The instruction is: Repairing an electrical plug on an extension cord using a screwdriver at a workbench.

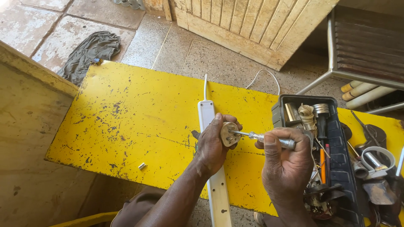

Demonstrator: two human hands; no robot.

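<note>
Setting: outdoor stone paving [54, 25] with a scratched yellow table [126, 122] set over it; a slatted wooden panel [252, 25] stands behind, and a grey cloth [90, 52] lies on the paving by the table's far left corner.
Left hand: the left hand [210, 145] is closed around a small round beige plug [229, 133], fingers curled behind it and thumb over its edge, holding it just above the table with its open face turned toward the other hand.
Right hand: the right hand [286, 162] is wrapped in a fist around the handle of a screwdriver [263, 138], whose metal shaft runs left and whose tip touches the plug's face.
Under the hands: a white power strip [212, 168] lies lengthwise across the table, its white cord [205, 86] running off the far edge.
Step in hand: seemingly a screw on the plug being driven or loosened; which way cannot be told.
Next move calls for: a steady left grip and the tip kept seated and square to the screw as the right wrist turns.
Nearby: a black toolbox [341, 164] to the right, crowded with twine, tools and metal parts; more tools beside it; a tiny white piece [142, 166] near the table's front edge.
</note>
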